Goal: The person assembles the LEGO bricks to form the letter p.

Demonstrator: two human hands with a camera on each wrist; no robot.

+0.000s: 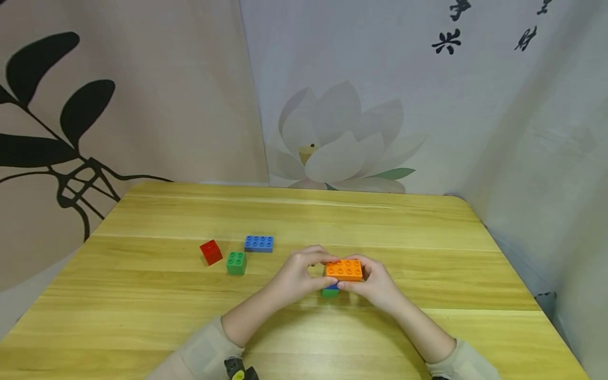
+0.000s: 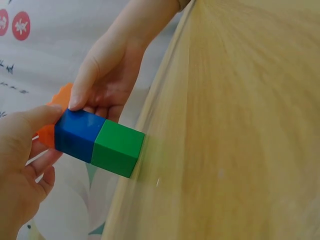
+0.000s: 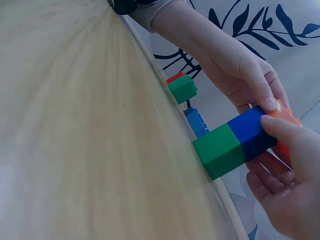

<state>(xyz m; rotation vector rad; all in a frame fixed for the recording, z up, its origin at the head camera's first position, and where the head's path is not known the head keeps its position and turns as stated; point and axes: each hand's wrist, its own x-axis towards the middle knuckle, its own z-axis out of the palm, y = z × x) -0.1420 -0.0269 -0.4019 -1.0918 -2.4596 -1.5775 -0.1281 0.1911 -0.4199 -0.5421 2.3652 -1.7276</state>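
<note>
An orange building brick (image 1: 344,270) with studs on top is held from both sides over the table. My left hand (image 1: 303,272) pinches its left end between thumb and fingers. At the opposite end, my right hand (image 1: 375,282) grips with its thumb at the near side and fingers behind. Directly under the orange brick is a dark blue brick (image 2: 79,131), which the thumbs overlap in the wrist views. Below that, a green brick (image 3: 220,151) forms the bottom of the stack, close on the tabletop. The orange brick reaches past the stack to the right.
Left of my hands on the wooden table (image 1: 157,306) lie a red brick (image 1: 211,252), a green brick (image 1: 236,263) and a blue eight-stud brick (image 1: 259,244). Behind the table's far edge hangs a printed cloth (image 1: 199,105) with plant and flower pictures.
</note>
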